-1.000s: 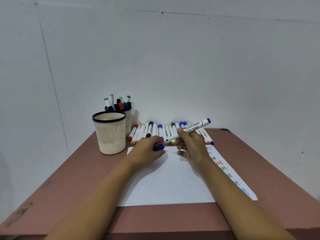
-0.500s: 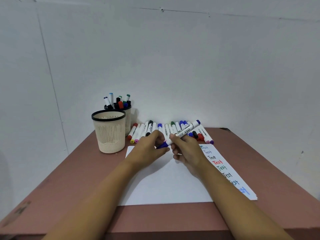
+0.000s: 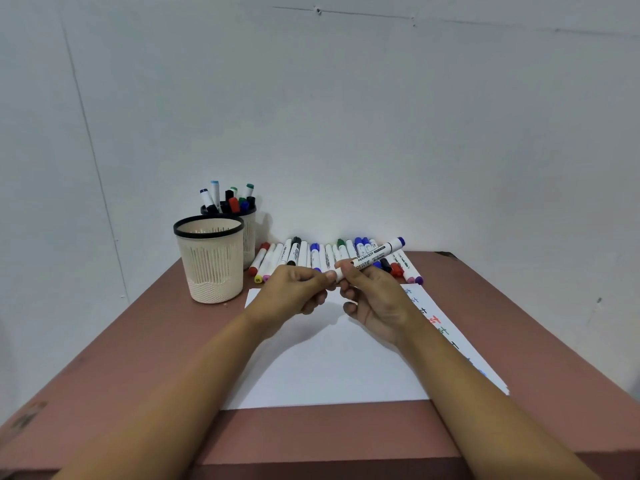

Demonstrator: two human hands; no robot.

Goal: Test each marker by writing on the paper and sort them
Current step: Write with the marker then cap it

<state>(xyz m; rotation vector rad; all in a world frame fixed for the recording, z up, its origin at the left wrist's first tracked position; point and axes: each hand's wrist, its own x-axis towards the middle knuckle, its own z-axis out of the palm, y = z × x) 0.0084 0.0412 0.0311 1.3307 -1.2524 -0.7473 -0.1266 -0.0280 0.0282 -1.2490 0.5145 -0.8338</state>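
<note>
Head view. A white-barrelled marker [image 3: 372, 257] with a blue tail end is held in the air over the far edge of the white paper sheet [image 3: 329, 368], which lies mid-table on the reddish-brown table [image 3: 145, 341].

- Right hand [image 3: 377, 299]: pinches the barrel.
- Left hand [image 3: 294, 289]: fingers curl over the marker's lower end. The cap and tip are hidden.
- Row of loose markers [image 3: 304, 254]: along the far edge.
- Cream mesh cup [image 3: 211, 268] and second cup [image 3: 250, 237], which holds markers: far-left corner.

Risks:
- A half-seated cap would let the tip dry out.
- The right forearm hangs over the written column and could smear it.
- The marker could go into the wrong cup.

Legible: "MARKER" on the barrel, with a partial "REATE" below it. The coloured words along the paper's right edge are too blurred to read.
</note>
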